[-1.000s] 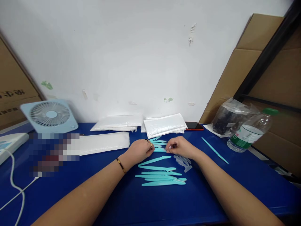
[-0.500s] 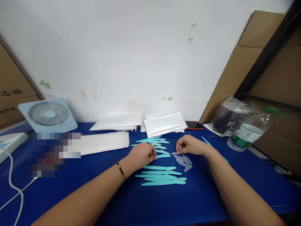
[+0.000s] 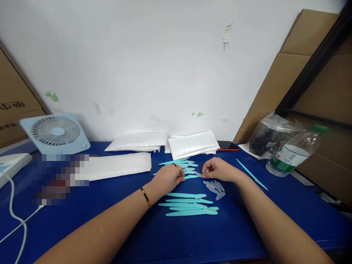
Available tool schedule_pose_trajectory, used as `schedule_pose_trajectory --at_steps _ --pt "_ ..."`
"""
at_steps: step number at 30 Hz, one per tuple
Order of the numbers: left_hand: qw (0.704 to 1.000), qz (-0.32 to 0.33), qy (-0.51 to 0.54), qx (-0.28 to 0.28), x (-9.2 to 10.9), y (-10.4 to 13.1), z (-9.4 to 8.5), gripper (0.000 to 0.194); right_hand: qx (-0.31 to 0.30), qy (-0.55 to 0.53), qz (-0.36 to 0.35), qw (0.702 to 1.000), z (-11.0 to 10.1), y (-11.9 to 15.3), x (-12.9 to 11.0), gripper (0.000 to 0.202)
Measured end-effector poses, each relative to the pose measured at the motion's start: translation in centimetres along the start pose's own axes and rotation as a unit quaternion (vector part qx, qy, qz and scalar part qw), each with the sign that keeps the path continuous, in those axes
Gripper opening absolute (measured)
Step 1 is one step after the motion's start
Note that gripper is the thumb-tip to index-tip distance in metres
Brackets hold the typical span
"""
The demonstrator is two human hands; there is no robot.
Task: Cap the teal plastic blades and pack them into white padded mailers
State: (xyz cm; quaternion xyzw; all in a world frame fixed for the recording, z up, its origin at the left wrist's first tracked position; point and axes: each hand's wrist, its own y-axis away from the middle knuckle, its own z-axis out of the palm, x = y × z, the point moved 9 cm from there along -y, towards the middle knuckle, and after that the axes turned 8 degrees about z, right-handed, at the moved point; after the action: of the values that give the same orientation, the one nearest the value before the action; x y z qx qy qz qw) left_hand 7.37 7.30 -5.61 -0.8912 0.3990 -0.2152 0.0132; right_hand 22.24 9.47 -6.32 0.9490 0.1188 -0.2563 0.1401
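My left hand (image 3: pixel 172 178) is closed on the handle of a teal eyebrow razor (image 3: pixel 191 176), whose blade end points right. In the fingers of my right hand (image 3: pixel 216 169) is a translucent blade cap (image 3: pixel 199 175), at the tip of that razor; I cannot tell whether it sits over the blade. Several loose caps (image 3: pixel 211 187) lie just below my right hand. Nearer me, several more razors (image 3: pixel 189 206) rest side by side. Behind my left hand is another group of razors (image 3: pixel 178 162), partly hidden by the hand.
A single razor (image 3: pixel 251 174) lies to the right, near a water bottle (image 3: pixel 294 156) and a plastic bag (image 3: pixel 268 135). White padded envelopes (image 3: pixel 194 143) and a phone (image 3: pixel 228 145) are along the wall. At the left are a fan (image 3: pixel 56 134) and a white cable (image 3: pixel 19 220).
My right hand has moved a little left with a cap, away from the loose caps to the tip of the razor. My left hand has lifted slightly with the razor.
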Motion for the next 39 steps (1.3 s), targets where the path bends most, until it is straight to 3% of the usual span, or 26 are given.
schedule_pose_trajectory --at_steps 7,13,19,24,31,33,37,39 --pt "0.999 -0.035 -0.017 0.010 -0.6 0.4 0.1 0.011 -0.021 -0.021 -0.007 1.000 0.8 -0.1 0.1 0.023" --pt "0.997 -0.065 0.027 0.013 -1.1 0.6 0.5 0.010 -0.023 -0.014 -0.011 1.000 0.5 0.0 0.2 0.021" --pt "0.998 -0.055 0.022 0.021 -0.9 0.5 0.4 0.010 0.017 0.005 -0.047 0.999 -0.1 0.4 -1.1 0.018" --pt "0.999 -0.039 0.012 0.020 -0.8 0.3 0.2 0.010 0.046 0.008 -0.077 0.996 0.7 0.0 -2.5 0.015" --pt "0.995 -0.030 -0.053 0.080 -0.7 0.6 -1.9 0.019 0.077 0.002 -0.112 0.991 -0.7 0.9 -3.6 0.014" --pt "0.999 -0.023 0.001 0.049 -0.3 0.9 -1.6 0.020 0.044 0.015 -0.109 0.993 -1.1 1.7 -3.1 0.011" --pt "0.990 0.024 0.111 -0.087 1.3 1.3 0.6 0.023 -0.041 0.043 -0.090 0.994 -0.2 2.3 -2.1 0.010" --pt "0.992 0.021 0.093 -0.085 1.3 1.2 0.6 0.018 -0.039 0.046 -0.080 0.995 0.1 1.9 -1.9 0.009"
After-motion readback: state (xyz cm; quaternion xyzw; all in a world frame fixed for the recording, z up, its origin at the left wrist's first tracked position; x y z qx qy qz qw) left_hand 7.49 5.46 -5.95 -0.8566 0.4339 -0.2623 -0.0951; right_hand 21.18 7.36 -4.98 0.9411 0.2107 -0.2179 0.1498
